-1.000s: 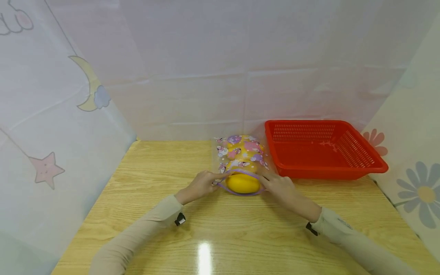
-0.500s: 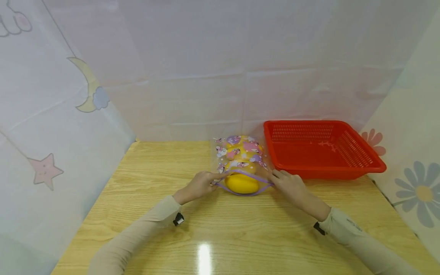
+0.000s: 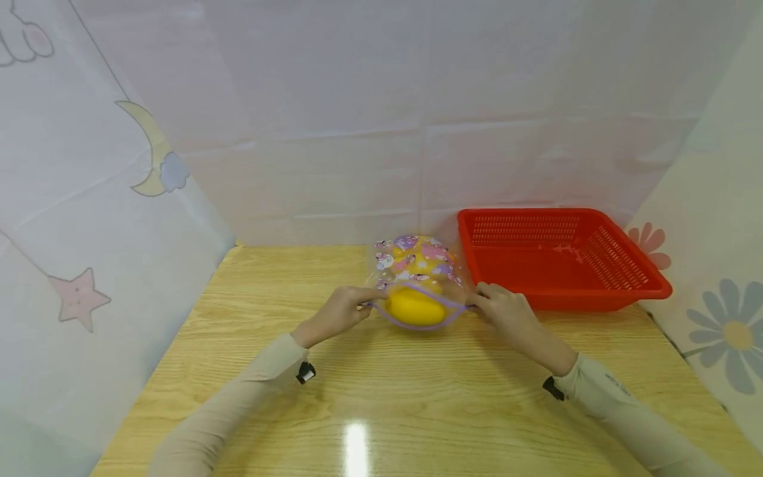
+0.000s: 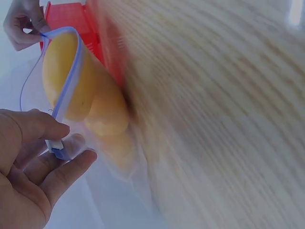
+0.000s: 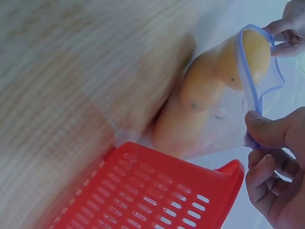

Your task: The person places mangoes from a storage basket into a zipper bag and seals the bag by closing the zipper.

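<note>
A clear zip bag [image 3: 383, 265] with a cartoon print and a purple rim lies mouth toward me, holding several yellow mangoes. One mango [image 3: 416, 309] fills the gaping mouth; others [image 4: 108, 114] sit behind it, seen through the plastic in the left wrist view. My left hand [image 3: 340, 313] pinches the left end of the rim, where a small white slider [image 4: 56, 145] shows between thumb and fingers. At the opposite end, thumb and curled forefinger of my right hand [image 3: 517, 326] pinch the rim. Both hands stretch the mouth sideways.
A red slotted basket [image 3: 566, 297] stands just right of the bag, close to my right hand. The wooden table [image 3: 286, 411] runs up to a pale cloth backdrop [image 3: 334, 172] behind and at both sides.
My right hand shifted right, widening the bag's mouth. Then both hands raised the rim slightly, and the mango in the mouth moved a little up and left in the head view.
</note>
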A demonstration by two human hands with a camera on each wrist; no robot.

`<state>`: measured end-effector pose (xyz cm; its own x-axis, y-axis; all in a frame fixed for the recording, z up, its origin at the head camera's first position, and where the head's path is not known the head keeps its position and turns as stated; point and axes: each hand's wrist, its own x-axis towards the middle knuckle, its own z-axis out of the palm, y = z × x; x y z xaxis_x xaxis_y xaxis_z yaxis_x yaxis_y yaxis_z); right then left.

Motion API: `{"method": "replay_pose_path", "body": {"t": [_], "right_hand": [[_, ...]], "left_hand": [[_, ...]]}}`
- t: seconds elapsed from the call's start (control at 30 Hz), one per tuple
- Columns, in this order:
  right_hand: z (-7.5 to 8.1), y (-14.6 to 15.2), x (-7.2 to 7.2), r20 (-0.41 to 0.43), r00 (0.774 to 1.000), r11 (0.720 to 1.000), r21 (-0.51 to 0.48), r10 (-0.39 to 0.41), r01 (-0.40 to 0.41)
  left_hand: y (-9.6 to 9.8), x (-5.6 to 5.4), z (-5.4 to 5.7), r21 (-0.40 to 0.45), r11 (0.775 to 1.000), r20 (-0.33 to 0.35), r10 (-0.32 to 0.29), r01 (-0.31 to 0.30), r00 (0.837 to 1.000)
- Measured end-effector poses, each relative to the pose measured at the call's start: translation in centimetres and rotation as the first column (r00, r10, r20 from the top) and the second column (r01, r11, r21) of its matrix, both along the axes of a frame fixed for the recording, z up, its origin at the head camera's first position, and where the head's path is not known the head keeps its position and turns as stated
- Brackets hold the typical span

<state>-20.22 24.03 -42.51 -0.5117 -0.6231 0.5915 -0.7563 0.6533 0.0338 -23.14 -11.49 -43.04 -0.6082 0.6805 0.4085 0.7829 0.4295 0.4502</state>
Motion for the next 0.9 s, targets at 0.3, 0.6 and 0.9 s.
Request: {"method": "replay_pose_path", "body": {"t": [0.3, 0.6, 0.9], "right_hand": [[1.4, 0.5, -0.4, 0.082, 0.996, 0.993, -0.105, -0.039, 0.047], [1.8, 1.0, -1.2, 0.145, 0.989, 0.976, -0.21, -0.021, 0.051], [2.0, 0.6, -1.4, 0.255, 0.967, 0.96, -0.274, 0.006, 0.066]], "left_hand": [[-0.6, -0.2, 1.1, 0.086, 0.996, -0.034, 0.019, -0.016, 0.999], [-1.2, -0.5, 1.5, 0.148, 0.988, -0.072, 0.062, -0.051, 0.996], [-1.7, -0.5, 1.6, 0.143, 0.988, -0.157, 0.076, -0.054, 0.985]]}}
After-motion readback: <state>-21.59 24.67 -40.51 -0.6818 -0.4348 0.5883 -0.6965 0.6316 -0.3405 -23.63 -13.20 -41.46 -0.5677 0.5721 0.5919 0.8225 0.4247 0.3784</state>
